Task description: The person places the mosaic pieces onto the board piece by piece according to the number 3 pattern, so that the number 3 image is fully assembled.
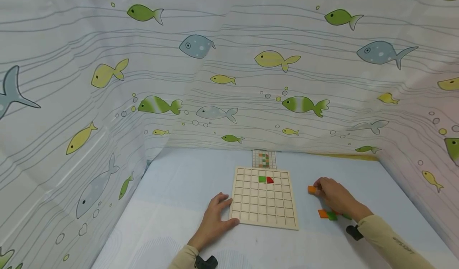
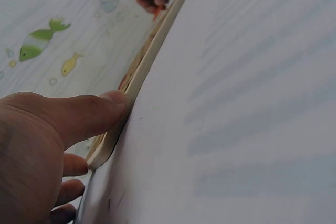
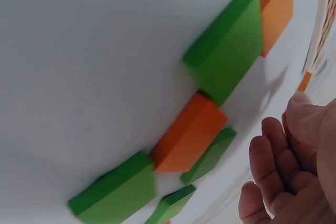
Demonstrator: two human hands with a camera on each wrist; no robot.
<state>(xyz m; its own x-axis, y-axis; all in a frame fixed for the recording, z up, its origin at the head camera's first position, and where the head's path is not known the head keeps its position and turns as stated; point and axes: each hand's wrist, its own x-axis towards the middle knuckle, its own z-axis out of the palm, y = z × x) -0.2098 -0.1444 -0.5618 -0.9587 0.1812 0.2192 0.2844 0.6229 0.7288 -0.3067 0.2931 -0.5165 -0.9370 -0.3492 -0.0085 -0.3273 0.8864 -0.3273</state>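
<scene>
A square wooden grid board [image 1: 264, 197] lies flat, with a green square tile [image 1: 262, 179] and a red tile with one rounded corner [image 1: 270, 180] side by side near its far edge. My left hand [image 1: 214, 220] holds the board's near left corner, fingers along the left side and thumb at the front; the left wrist view shows the thumb [image 2: 89, 114] against the rim. To the right of the board, my right hand [image 1: 335, 195] pinches an orange tile [image 1: 311, 189] between thumb and fingertips. Only a thin edge of that tile shows in the right wrist view.
Loose orange tiles [image 1: 323, 214] and green tiles [image 1: 332, 216] lie in a cluster beneath and beside the right forearm. Behind the board is a card with a coloured grid pattern [image 1: 264, 159]. A fish-print sheet [image 1: 222, 113] walls the back and sides.
</scene>
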